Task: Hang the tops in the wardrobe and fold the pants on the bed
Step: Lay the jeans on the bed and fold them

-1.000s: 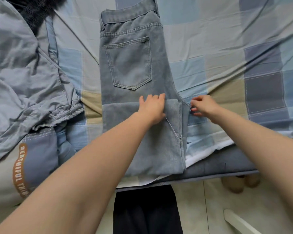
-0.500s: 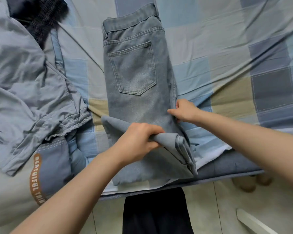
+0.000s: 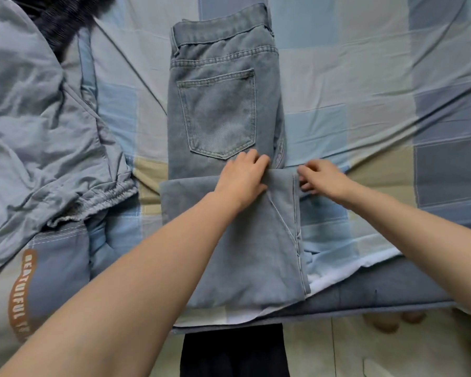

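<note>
Light blue jeans [image 3: 218,112] lie flat on the checked bed sheet [image 3: 365,104], waistband far from me and one back pocket facing up. Their legs [image 3: 242,246] are folded up over the lower part, and the fold's top edge sits just below the pocket. My left hand [image 3: 242,178] lies on that top edge with its fingers curled over it. My right hand [image 3: 318,176] pinches the right corner of the same folded edge.
A crumpled grey-blue garment [image 3: 52,137] with an elastic hem covers the left of the bed. A dark furry item [image 3: 65,17] lies at the top left. A quilt with an orange printed label [image 3: 22,289] is at the lower left. The bed's edge [image 3: 378,292] runs along the bottom above the tiled floor.
The folded legs, which my left hand held lifted half a second ago, now lie flat on the jeans. My right hand has moved from the jeans' side to the fold's right corner.
</note>
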`<state>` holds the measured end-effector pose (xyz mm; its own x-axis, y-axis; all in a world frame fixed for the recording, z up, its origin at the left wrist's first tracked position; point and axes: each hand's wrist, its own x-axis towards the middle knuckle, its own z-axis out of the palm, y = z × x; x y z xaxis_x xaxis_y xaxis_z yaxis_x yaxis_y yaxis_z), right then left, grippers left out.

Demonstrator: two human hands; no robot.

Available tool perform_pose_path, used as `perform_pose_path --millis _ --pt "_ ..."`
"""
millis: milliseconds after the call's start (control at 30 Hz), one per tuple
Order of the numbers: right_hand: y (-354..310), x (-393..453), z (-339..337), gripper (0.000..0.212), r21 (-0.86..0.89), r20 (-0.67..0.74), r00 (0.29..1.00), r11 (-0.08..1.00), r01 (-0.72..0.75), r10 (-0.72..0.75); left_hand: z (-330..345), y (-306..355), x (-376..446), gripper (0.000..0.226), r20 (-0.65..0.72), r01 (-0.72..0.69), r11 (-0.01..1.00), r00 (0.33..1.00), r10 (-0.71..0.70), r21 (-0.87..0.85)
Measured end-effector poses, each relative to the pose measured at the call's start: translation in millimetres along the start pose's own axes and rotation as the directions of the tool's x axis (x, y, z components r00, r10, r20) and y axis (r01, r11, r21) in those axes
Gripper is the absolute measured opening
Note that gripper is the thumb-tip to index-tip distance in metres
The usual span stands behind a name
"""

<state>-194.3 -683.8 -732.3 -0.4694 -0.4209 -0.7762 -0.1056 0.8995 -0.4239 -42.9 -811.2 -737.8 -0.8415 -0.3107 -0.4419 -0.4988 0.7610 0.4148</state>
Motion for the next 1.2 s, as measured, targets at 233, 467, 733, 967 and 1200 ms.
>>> perform_pose_path --millis 233,467,733,967,1200 --pt "47 -33 6 0.050 -0.747 0.536 0.324 -0.259 0.612 -0.780 -14 -73 -68 0.064 0.001 -0.364 0.912 0.929 0.370 0.189" --pt "50 3 35 0.057 -0.752 0.635 0.339 -0.458 0.474 -0.694 -19 -168 -119 0.095 0.431 -0.580 0.663 0.809 0.400 0.474" --pt "31 6 34 0.059 -0.671 0.698 0.279 -0.467 0.576 -0.659 5 -147 -97 0.070 0.383 -0.571 0.633 0.820 0.424 0.523" --pt "-8 -12 14 0.055 -0.539 0.733 0.370 -0.156 0.828 -0.570 -33 -120 -88 0.054 0.486 -0.404 0.905 0.822 0.296 0.131" --pt "-16 -21 -39 0.018 -0.304 0.342 0.910 0.888 0.345 -0.236 -46 -154 -99 0.051 0.491 0.447 0.378 0.871 0.023 -0.811"
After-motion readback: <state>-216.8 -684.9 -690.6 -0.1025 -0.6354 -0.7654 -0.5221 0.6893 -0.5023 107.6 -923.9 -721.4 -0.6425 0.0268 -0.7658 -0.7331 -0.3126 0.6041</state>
